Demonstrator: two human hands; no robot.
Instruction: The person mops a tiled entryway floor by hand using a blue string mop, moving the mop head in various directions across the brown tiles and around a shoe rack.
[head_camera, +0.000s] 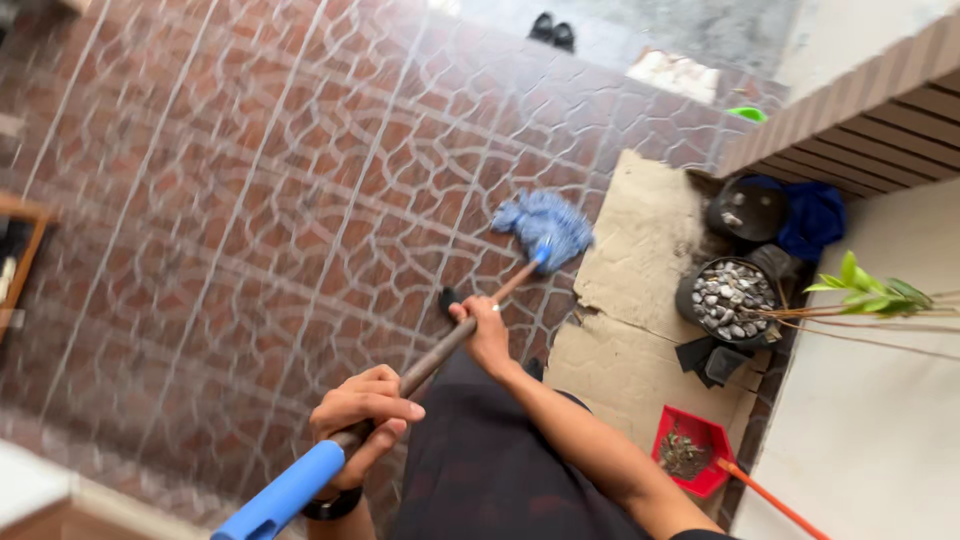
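Left hand (362, 408) and right hand (486, 331) both wrapped around mop handle (440, 355), blue mop head (545, 226) resting on tiled floor (250, 200).

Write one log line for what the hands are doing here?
left hand: grip on mop handle near blue end | right hand: grip lower on handle | blue mop head: on tiled floor | red dustpan: on cardboard

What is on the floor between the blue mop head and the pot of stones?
In the head view, a flattened cardboard sheet lies between the mop head and the pot of stones.
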